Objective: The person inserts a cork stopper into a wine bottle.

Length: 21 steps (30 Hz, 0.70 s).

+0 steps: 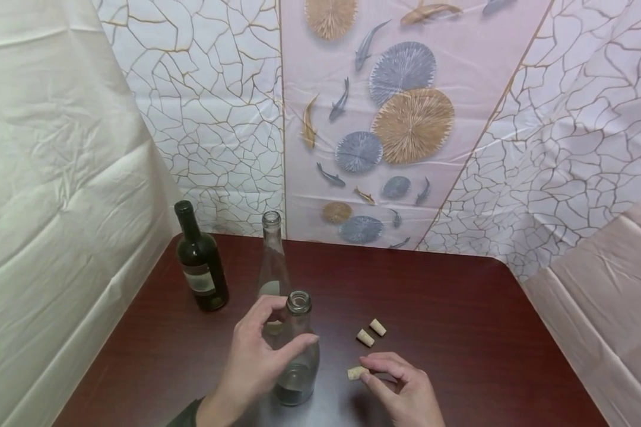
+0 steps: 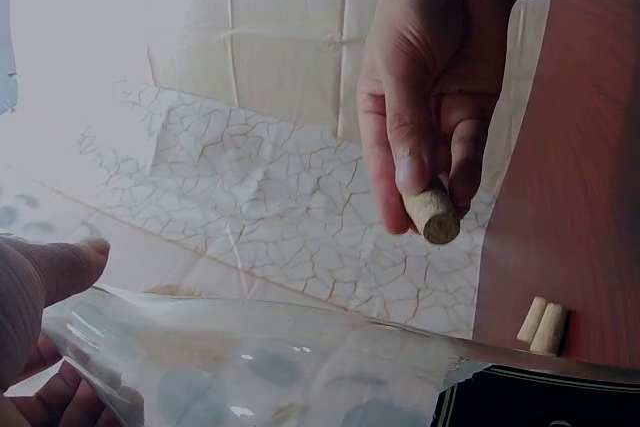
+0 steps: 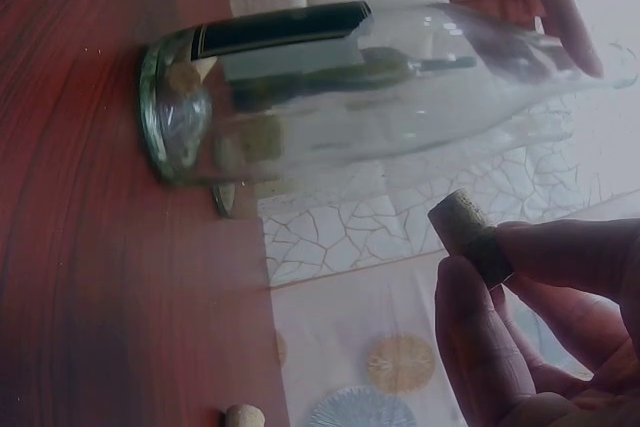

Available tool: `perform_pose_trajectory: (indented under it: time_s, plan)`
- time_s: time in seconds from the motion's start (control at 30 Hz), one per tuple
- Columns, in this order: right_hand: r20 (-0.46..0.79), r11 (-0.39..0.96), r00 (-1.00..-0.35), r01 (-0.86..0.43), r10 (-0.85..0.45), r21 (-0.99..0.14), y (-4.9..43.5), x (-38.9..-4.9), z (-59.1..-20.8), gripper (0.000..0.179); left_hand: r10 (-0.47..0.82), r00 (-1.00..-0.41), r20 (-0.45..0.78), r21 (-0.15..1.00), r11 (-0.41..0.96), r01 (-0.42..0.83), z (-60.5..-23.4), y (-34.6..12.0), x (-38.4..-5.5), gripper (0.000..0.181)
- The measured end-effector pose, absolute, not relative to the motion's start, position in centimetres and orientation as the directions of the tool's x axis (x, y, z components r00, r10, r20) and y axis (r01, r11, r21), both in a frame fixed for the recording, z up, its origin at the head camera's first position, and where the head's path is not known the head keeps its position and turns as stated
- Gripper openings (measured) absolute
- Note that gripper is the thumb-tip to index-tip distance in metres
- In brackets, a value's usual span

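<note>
A clear glass bottle (image 1: 299,382) stands upright on the table, its mouth uncovered. My left hand (image 1: 253,344) curls its thumb and fingers round the bottle's neck and shoulder. A dark label shows low on this bottle (image 3: 330,97) in the right wrist view. To its right, my right hand (image 1: 406,391) pinches a small cork (image 1: 357,373) between thumb and fingers. That cork (image 2: 434,217) is held apart from the bottle, one round end exposed. Two more corks, one nearer (image 1: 365,338) and one farther (image 1: 377,327), lie on the table beyond my right hand.
Behind the held bottle stands a second clear bottle (image 1: 273,261), partly hidden by my left hand. A dark green bottle (image 1: 203,279) with a pale label is at the back left. Patterned cloth (image 1: 224,118) hangs along the far edge of the reddish-brown table (image 1: 459,314).
</note>
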State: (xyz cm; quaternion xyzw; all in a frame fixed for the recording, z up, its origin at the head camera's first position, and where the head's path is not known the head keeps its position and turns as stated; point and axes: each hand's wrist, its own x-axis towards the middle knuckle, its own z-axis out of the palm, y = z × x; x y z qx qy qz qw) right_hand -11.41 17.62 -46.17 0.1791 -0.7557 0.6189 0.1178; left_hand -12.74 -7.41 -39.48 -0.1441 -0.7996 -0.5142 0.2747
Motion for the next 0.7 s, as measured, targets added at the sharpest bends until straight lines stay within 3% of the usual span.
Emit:
perform_pose_trajectory:
  time_s: [0.33,0.7]
  plan:
    - [0.419,0.187,-0.899,-0.437,-0.13,-0.88,17.9,-11.4,-46.3,0.022,-0.022,-0.785,0.62,0.725,0.399,0.561,-39.8,-5.7,-13.3,0.041]
    - [0.503,0.27,-0.829,-0.557,-0.245,-0.786,18.1,-12.1,-45.2,0.028,-0.061,-0.732,0.679,0.692,0.388,0.609,-40.4,-5.4,-13.7,0.038]
